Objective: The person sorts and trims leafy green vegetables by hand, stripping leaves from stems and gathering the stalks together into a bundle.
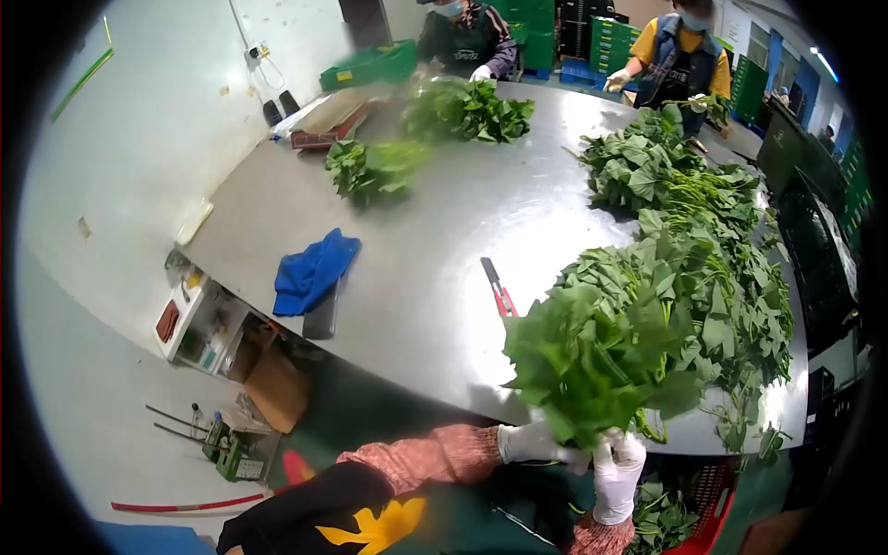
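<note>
A bunch of leafy greens [583,365] is held up over the table's near edge, its broad leaves pointing away from me. My right hand [618,472], in a white glove, is closed around the lower stems. Beside it my left hand [544,444], also gloved, reaches in from the left under the leaves. Its fingers are mostly hidden, but it appears closed at the stem end. Just beyond the bunch lies a box cutter [499,287] with a red part. A long heap of the same greens [712,268] runs along the table's right side.
On the metal table [416,277] lie a blue cloth [314,273] with a dark flat object [324,313] and further greens [370,171]. Two people [462,42] stand at the far side. A red crate [717,504] with greens stands below the near edge.
</note>
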Demonstrator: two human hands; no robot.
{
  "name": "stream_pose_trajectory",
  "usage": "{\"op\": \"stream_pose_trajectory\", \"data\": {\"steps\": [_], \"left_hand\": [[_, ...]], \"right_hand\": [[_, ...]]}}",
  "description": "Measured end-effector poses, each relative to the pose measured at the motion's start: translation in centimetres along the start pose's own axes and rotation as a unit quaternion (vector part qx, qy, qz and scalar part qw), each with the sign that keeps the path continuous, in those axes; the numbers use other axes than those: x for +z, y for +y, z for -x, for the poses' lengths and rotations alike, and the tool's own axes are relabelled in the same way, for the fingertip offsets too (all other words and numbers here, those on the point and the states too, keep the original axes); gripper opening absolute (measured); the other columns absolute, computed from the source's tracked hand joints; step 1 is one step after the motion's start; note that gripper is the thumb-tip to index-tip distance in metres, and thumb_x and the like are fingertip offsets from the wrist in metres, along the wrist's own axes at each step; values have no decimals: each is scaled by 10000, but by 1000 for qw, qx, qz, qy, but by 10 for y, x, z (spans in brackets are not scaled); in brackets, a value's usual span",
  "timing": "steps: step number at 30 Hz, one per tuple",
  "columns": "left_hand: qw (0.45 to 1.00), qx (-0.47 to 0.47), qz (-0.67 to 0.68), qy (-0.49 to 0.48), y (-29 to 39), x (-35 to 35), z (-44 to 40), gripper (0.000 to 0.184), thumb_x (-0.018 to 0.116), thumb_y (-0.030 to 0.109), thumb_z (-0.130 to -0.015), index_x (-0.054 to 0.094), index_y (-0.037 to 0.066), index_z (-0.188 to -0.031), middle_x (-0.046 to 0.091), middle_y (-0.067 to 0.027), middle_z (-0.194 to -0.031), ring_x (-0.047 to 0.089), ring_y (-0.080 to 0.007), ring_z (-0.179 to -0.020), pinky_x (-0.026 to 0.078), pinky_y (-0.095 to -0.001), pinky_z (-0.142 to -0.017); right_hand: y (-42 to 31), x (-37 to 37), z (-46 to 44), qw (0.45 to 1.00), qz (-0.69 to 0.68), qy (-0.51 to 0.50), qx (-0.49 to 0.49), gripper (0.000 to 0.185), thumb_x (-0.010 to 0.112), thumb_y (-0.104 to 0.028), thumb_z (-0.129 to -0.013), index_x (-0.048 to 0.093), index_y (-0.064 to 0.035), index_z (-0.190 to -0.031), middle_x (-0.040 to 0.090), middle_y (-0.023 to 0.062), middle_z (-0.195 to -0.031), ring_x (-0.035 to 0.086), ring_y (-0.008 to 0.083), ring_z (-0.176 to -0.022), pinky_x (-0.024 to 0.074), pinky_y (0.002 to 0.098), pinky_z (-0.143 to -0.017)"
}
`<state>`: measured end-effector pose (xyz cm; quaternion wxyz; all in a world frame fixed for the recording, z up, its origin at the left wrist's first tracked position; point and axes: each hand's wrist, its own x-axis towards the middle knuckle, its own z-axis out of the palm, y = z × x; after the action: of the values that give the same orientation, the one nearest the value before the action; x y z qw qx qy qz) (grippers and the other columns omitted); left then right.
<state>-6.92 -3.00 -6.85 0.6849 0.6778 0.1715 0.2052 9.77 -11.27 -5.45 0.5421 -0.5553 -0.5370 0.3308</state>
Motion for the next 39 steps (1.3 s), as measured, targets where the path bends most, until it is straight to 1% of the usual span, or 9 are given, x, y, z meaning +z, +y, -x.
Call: {"op": "stream_pose_trajectory", "data": {"steps": [3, 7, 12, 18, 27, 32, 35, 38, 39], "left_hand": [[983, -87, -160, -35, 58, -5, 5, 264, 688, 188, -887, 645, 94, -1130, 692, -4, -985, 635, -168, -938, 508, -329, -840], [997, -57, -45, -38, 1, 7, 0, 398, 707, 139, -883, 557, 44, -1239, 640, -90, -1146, 605, -185, -1054, 495, -329, -910], [992, 56, 104, 48, -42, 19, -13, 359, 701, 55, -862, 589, 3, -1199, 624, -87, -1135, 602, -153, -1027, 516, -313, -876], [940, -113, 317, 50, -44, 1, -8, 302, 511, 110, -991, 574, -53, -1237, 631, -165, -1205, 642, -264, -1081, 554, -348, -877], [924, -57, 374, 55, -39, 2, -1, 296, 541, 147, -996, 580, -50, -1214, 677, -184, -1062, 692, -235, -906, 579, -337, -813], [958, -119, 258, 32, -63, 4, -4, 227, 512, 166, -1020, 629, -17, -1086, 646, -38, -905, 573, -105, -701, 470, -230, -636], [980, -24, 187, 68, 13, 27, -1, 138, 543, 156, -1000, 604, 35, -975, 612, -23, -857, 541, -90, -714, 440, -218, -636], [991, 116, 42, 55, -18, 33, -14, 425, 635, 192, -952, 452, 38, -1303, 501, -79, -1246, 491, -151, -1080, 434, -296, -890], [976, 190, -91, 57, -22, 31, -15, 391, 648, 185, -939, 510, 28, -1268, 578, -90, -1144, 568, -150, -997, 482, -289, -851]], "right_hand": [[-26, 1, -4, 999, -17, -38, -29, 80, 590, 67, -885, 658, 43, -920, 621, 73, -887, 602, 146, -584, 485, 249, -561], [-15, -5, 4, 963, -196, -91, 157, 218, 525, 35, -946, 627, 79, -1133, 637, 75, -850, 627, 148, -542, 494, 236, -447], [-18, 1, -6, 996, 73, 24, -47, 271, 673, -70, -891, 632, 13, -1146, 658, 134, -1091, 641, 196, -993, 502, 292, -854], [-14, 0, 2, 996, -2, 84, 21, 351, 649, -55, -923, 578, 9, -1261, 608, 127, -1165, 626, 182, -1002, 535, 307, -850], [1, 6, 11, 998, 28, 60, 3, 238, 655, -77, -924, 658, 10, -1145, 674, 123, -1052, 659, 175, -908, 524, 299, -832], [-12, 1, 12, 997, 25, 71, -14, 286, 613, -44, -948, 620, 21, -1227, 652, 135, -1163, 649, 178, -1000, 519, 305, -866], [-17, -5, 5, 982, 139, 43, -122, 293, 614, -36, -940, 619, 18, -1228, 650, 149, -1136, 657, 187, -948, 521, 294, -836], [-16, -6, 7, 953, 221, 23, -207, 246, 668, -75, -850, 656, -13, -1089, 642, 168, -1067, 631, 298, -898, 512, 374, -824], [-9, -5, 11, 956, 215, 22, -198, 239, 685, -90, -829, 659, -24, -1057, 640, 166, -1050, 623, 319, -921, 507, 386, -833]]}}
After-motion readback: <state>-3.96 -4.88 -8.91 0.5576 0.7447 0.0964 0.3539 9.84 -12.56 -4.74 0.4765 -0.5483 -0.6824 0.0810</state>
